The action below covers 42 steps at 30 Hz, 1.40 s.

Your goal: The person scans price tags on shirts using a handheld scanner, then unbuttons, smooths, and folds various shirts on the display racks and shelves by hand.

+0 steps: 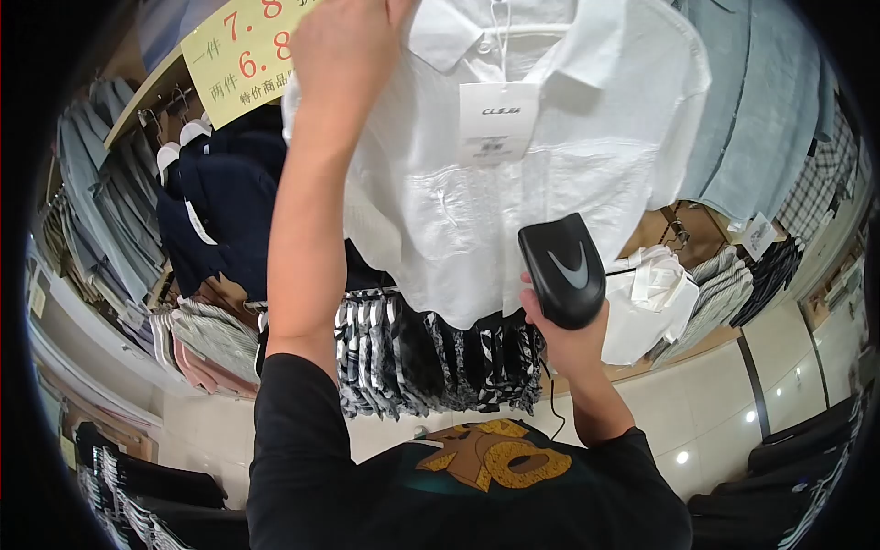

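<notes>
White shirt (500, 188) upright in front of the person, paper tag (497, 124) hanging below its collar, print outward. Right hand (577, 344): wrapped around a black scanner (561, 270); scanner covers part of the shirt's lower front, below the tag and apart from it. Cord (554, 412) trails beneath. Left hand (344, 46): raised beside the collar, fingers curled; fingertips cut off by upper edge, so cannot tell what they grip.

Surroundings: yellow price sign (243, 64) at upper left, partly overlapped by left hand. Navy garments (238, 192) behind left forearm, partly blocked. Black-and-white patterned garments (367, 357) hang below the shirt; pale blue garments (724, 101) at upper right. Tiled floor (710, 417) at lower right.
</notes>
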Tool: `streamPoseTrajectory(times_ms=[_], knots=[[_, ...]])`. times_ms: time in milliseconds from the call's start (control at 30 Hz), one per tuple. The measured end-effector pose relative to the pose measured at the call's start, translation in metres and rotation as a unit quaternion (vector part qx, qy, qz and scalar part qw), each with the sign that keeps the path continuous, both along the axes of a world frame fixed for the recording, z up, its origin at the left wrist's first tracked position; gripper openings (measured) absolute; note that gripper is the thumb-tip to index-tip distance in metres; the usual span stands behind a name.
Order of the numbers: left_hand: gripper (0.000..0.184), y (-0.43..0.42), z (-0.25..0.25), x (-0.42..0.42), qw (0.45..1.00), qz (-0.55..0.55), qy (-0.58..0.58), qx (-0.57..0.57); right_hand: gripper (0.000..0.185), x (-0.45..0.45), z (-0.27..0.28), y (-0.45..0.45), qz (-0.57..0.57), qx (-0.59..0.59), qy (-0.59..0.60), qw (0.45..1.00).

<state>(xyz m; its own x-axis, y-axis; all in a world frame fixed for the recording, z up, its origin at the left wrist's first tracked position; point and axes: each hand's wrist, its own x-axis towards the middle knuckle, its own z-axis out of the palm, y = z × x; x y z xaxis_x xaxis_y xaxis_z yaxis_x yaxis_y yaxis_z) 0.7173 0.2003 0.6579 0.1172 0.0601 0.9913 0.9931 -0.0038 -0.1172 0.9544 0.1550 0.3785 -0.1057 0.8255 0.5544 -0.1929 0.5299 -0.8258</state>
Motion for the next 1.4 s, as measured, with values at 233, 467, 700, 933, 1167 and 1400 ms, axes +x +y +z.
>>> streamPoseTrajectory(times_ms=[233,467,700,933,1167,1400], knots=[[0.044,-0.102,-0.076,0.0,0.978,0.119,-0.109,-0.135,0.065,0.023,-0.042,-0.048,0.099,0.07,-0.048,0.991],[0.039,-0.108,-0.16,0.005,0.934,0.068,-0.202,-0.286,0.058,0.001,-0.069,-0.012,0.018,0.158,0.066,0.985],[0.035,-0.121,-0.194,0.006,0.876,-0.071,-0.29,-0.38,0.05,-0.029,-0.094,-0.02,0.066,-0.091,-0.008,0.994],[0.044,-0.15,-0.28,-0.028,0.541,-0.365,-0.625,-0.427,0.056,0.029,-0.053,-0.042,0.182,0.026,-0.069,0.98],[0.043,-0.169,-0.333,0.003,0.442,-0.44,-0.648,-0.437,0.048,-0.013,-0.048,-0.018,0.207,-0.063,-0.172,0.961],[0.035,-0.166,-0.341,0.008,0.44,-0.431,-0.667,-0.42,0.044,-0.009,-0.054,-0.04,0.146,-0.076,-0.217,0.962]])
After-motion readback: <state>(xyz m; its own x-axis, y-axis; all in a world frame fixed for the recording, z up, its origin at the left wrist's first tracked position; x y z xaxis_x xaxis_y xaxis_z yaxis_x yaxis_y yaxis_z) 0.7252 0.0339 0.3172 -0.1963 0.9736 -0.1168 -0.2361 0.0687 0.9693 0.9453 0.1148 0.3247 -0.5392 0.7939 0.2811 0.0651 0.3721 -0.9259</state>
